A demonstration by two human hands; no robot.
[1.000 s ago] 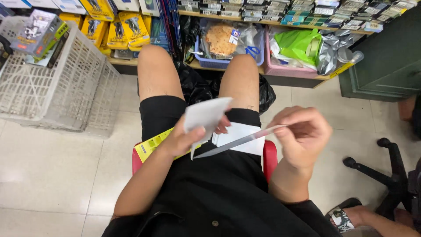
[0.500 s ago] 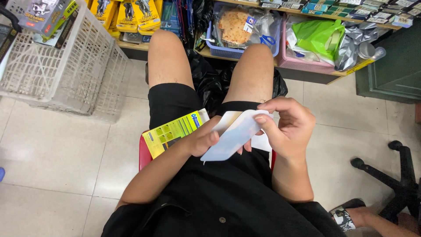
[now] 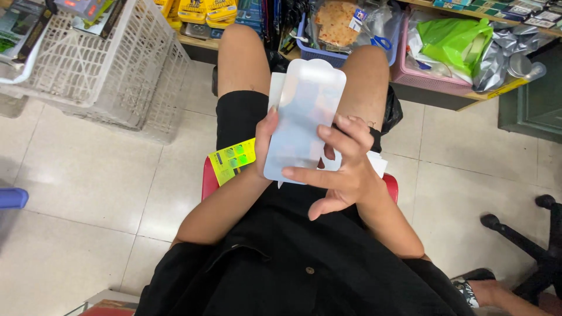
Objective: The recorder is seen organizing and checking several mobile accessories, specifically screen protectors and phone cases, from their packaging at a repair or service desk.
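Observation:
I sit on a red stool (image 3: 209, 181) in black clothes, both hands raised over my lap. My left hand (image 3: 264, 140) grips the left edge of a flat, pale translucent sheet with rounded corners (image 3: 304, 111), with a white card behind it. My right hand (image 3: 342, 169) rests its spread fingers on the sheet's lower front. A yellow-green package (image 3: 232, 160) lies on my left thigh beside the left wrist. White papers (image 3: 376, 163) peek out under the right hand.
A white plastic basket (image 3: 88, 64) holding packaged goods stands at the left. A low shelf ahead carries a blue basket (image 3: 328, 55), a pink bin (image 3: 421, 73) with a green bag, and yellow packets. An office chair base (image 3: 527, 234) is at the right.
The sheet has been turned flat to face me and lifted higher. My right hand moved from pinching its edge to spreading fingers over its front.

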